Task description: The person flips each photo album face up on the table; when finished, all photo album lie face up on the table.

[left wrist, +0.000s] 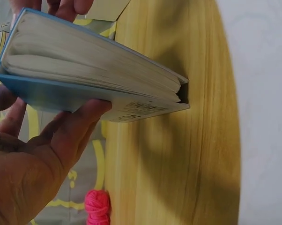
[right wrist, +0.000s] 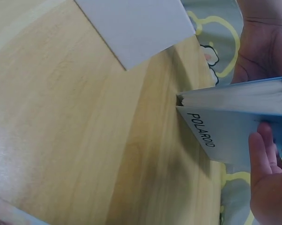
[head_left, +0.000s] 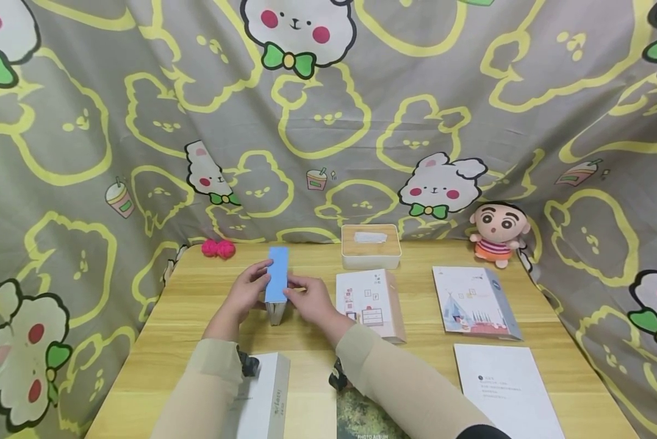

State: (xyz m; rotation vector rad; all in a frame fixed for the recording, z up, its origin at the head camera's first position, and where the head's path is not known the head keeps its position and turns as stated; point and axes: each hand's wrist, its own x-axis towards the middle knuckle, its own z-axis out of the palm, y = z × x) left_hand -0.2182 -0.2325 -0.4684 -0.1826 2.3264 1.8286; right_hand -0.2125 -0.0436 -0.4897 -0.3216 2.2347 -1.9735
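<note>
A blue-to-white photo album [head_left: 277,274] with POLAROID lettering stands upright between both hands, spine up, its lower edge right at the table top. My left hand [head_left: 248,288] holds it from the left; its fingers lie along the cover with the barcode in the left wrist view. From the right, my right hand [head_left: 312,299] holds the opposite cover, thumb near the spine's near end. Thick pale pages [left wrist: 85,56] show between the covers. In the right wrist view, the fingers [right wrist: 260,152] of my right hand rest on the lettered cover.
White albums lie nearby: one [head_left: 366,305] right of the hands, another [head_left: 467,302] farther right, one [head_left: 265,396] under the left forearm, one [head_left: 506,390] front right. A dark green album [head_left: 366,417] sits in front. Behind are pink yarn [head_left: 218,248], a tissue box [head_left: 371,261] and a doll [head_left: 498,235].
</note>
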